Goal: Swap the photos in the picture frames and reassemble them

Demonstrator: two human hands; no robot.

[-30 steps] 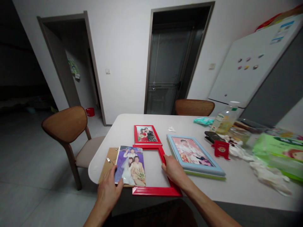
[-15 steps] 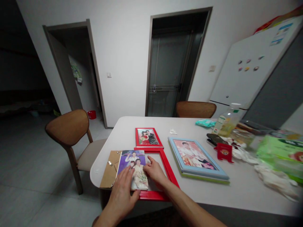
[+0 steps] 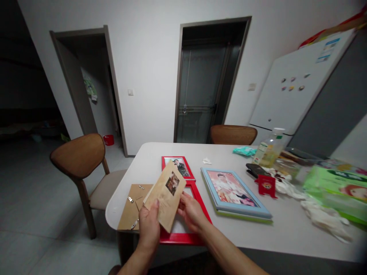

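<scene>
Both hands hold a tan photo print (image 3: pixel 164 202), raised and tilted, with a small dark picture and faint lettering on the side that shows. My left hand (image 3: pixel 149 225) grips its lower left edge, thumb on top. At the right edge, my right hand (image 3: pixel 191 212) closes its fingers on it. Beneath lies a large red picture frame (image 3: pixel 183 238), partly covered by the print and hands. A brown backing board (image 3: pixel 126 217) with metal clips rests to the left. Behind the print, a smaller red frame (image 3: pixel 189 173) holds a couple's photo, partly hidden.
Right of the hands lies a stack of frames with a light blue one (image 3: pixel 210 187) on top. Farther right are a phone (image 3: pixel 255 170), a red stand (image 3: pixel 266 186), a bottle (image 3: pixel 268 149), crumpled tissues (image 3: pixel 323 217) and a green tissue pack (image 3: pixel 335 187). A chair (image 3: pixel 78 152) stands left.
The photo lying over the red frame has been lifted; a tan side with a small picture now shows instead of the purple group picture. Both hands have closed on its edges.
</scene>
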